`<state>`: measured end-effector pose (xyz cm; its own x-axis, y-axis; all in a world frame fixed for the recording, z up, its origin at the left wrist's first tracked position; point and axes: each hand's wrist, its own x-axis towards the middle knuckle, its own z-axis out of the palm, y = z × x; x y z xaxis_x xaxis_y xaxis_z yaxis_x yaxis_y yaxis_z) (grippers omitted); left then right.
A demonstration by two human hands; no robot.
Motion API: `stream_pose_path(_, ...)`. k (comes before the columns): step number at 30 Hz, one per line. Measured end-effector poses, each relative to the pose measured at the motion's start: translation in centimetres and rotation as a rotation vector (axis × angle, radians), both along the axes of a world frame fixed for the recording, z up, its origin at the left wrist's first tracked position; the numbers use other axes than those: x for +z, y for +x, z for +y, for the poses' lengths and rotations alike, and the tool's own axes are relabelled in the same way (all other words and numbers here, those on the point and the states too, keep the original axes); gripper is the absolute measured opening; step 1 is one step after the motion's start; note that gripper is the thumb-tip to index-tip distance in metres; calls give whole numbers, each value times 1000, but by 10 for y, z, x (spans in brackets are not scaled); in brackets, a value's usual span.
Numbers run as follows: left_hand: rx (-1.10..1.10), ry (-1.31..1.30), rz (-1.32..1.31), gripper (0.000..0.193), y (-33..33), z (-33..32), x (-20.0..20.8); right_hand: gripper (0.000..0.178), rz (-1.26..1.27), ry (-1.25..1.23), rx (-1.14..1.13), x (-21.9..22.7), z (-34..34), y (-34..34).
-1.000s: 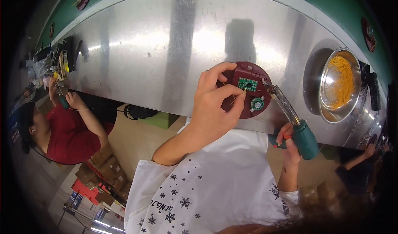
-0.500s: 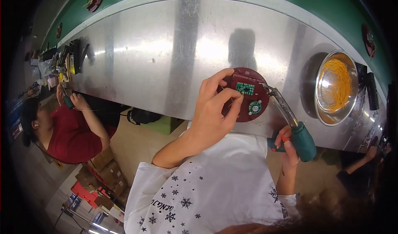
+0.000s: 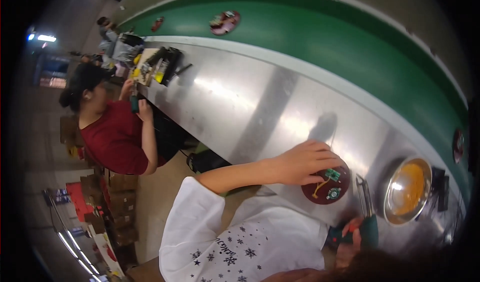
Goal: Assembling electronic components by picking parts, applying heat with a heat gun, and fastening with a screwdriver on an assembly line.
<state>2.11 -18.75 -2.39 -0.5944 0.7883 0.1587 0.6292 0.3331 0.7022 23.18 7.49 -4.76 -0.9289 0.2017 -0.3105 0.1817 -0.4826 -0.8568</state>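
My left hand (image 3: pixel 306 163) reaches over the far left part of a dark red round plastic housing (image 3: pixel 320 196), its fingers bent across the rim and the thumb on the near side. On the housing are a small green circuit board (image 3: pixel 332 174), a round green and silver part (image 3: pixel 334 193) and a yellow wire (image 3: pixel 321 187). My right hand (image 3: pixel 352 238) is wrapped round the handle of a green soldering gun (image 3: pixel 369 229) with a red trigger. The gun's metal barrel points away from me, with its tip just right of the housing and apart from it.
A steel bowl (image 3: pixel 388 203) of yellow wires (image 3: pixel 413 184) stands on the metal table (image 3: pixel 240 99) at right. Behind runs a green belt (image 3: pixel 310 27) carrying similar red housings (image 3: pixel 225 22). A co-worker in a red shirt (image 3: pixel 120 142) sits at left beside dark trays (image 3: pixel 167 64).
The view has swung left. My left hand has left its pinch at the circuit board and now covers the housing's far left part. The soldering gun's tip has come away from the housing.
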Motion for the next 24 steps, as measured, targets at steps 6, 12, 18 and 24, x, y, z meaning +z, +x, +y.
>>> stream_pose_path(6,680,155,68,57,-112,-26,2,23,46,58,-125,12,-5,-26)
stream_pose_path(12,1459,-34,564,70,-257,-167,-38,27,122,-94,318,-18,32,-30)
stream_pose_path(18,1605,-115,194,75,-301,-252,-36,25,42,-62,-74,-10,-3,-11)
stream_pose_path(24,1000,39,161,54,-259,-180,-12,24,-52,-36,-226,7,-14,-8)
